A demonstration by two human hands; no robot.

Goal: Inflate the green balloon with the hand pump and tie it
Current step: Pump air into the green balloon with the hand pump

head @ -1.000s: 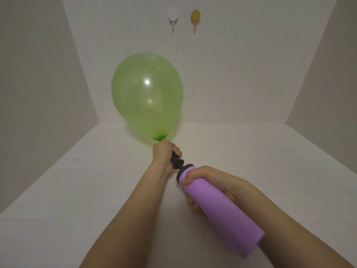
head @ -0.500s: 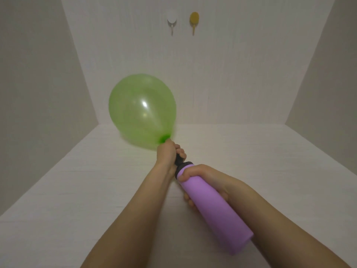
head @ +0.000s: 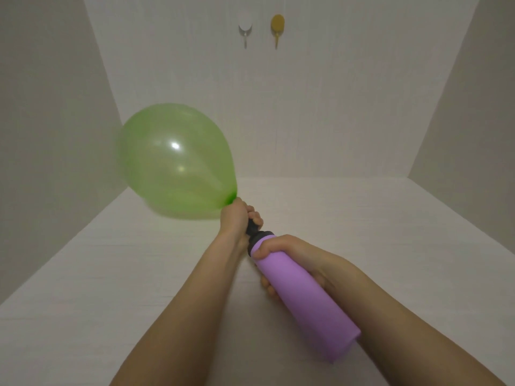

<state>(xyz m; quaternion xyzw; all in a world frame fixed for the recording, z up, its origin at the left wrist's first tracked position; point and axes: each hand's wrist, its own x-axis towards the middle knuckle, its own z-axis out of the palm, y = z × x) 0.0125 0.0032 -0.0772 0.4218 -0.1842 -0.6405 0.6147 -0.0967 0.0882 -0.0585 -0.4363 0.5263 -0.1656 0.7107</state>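
An inflated, see-through green balloon leans up and to the left, its neck fitted over the black nozzle of the purple hand pump. My left hand grips the balloon's neck around the nozzle, so the neck itself is hidden. My right hand wraps around the purple barrel close to its black collar. Only a short stretch of black stem shows between my two hands. The pump is held in the air above the white table.
White walls enclose the table on the left, back and right. Two wall hooks hang high on the back wall, a white hook and a yellow hook.
My right hand has pushed the purple barrel toward the nozzle, shortening the exposed black stem. The balloon has tipped down and leftward from its more upright pose.
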